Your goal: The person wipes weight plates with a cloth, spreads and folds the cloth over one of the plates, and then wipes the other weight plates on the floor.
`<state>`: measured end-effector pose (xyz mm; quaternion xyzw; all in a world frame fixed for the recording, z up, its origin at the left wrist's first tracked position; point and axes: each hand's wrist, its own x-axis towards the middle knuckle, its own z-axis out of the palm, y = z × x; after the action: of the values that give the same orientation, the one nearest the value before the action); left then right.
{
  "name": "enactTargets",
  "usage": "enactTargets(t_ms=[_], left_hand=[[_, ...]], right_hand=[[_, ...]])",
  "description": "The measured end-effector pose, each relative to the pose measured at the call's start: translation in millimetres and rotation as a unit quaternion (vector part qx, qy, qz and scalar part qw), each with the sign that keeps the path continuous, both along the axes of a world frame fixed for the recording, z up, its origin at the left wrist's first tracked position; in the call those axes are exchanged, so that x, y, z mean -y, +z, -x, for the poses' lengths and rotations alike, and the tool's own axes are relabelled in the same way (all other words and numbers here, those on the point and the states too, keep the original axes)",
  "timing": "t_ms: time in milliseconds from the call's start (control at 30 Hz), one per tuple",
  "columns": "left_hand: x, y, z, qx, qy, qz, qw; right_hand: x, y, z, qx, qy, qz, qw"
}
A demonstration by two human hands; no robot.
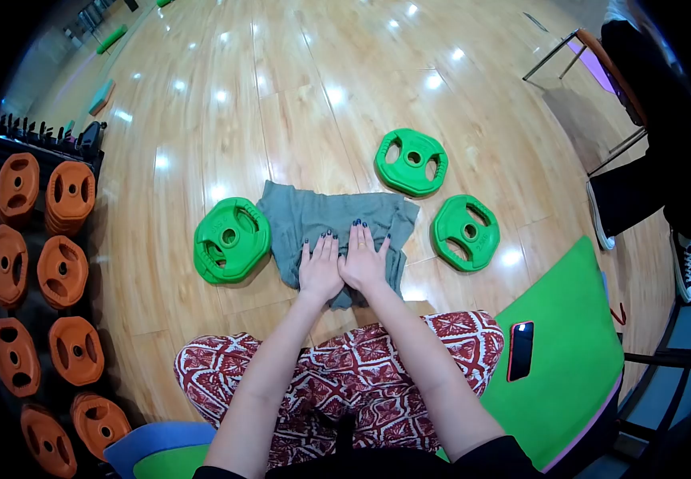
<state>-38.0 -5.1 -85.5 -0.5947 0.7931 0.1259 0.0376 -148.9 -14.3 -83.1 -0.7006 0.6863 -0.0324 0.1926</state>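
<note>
A grey-green cloth (305,209) lies spread and wrinkled on the wooden floor in front of my crossed legs. Both my left hand (320,270) and my right hand (364,259) press flat on it, side by side, fingers stretched away from me. The inner edges of the hands touch. Left of the cloth lies a green weight plate (216,231), close to its edge. Two more plates lie to the right: one green weight plate (411,177) farther off near the cloth's upper corner, and another green weight plate (451,231) beside its right side.
Orange weight plates (64,271) fill a rack on the left. A phone (521,351) lies on the green mat (565,319) to my right. A person in dark trousers (641,191) sits on a chair (613,72) at the right. Green-and-purple matting is under me.
</note>
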Motion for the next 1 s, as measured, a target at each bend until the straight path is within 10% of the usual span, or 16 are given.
enactTargets(t_ms=[1000], left_hand=[[-13.0, 10.9, -4.3, 0.031, -0.012, -0.02, 0.999]], right_hand=[[-18.5, 9.4, 4.6, -0.015, 0.055, -0.014, 0.998]])
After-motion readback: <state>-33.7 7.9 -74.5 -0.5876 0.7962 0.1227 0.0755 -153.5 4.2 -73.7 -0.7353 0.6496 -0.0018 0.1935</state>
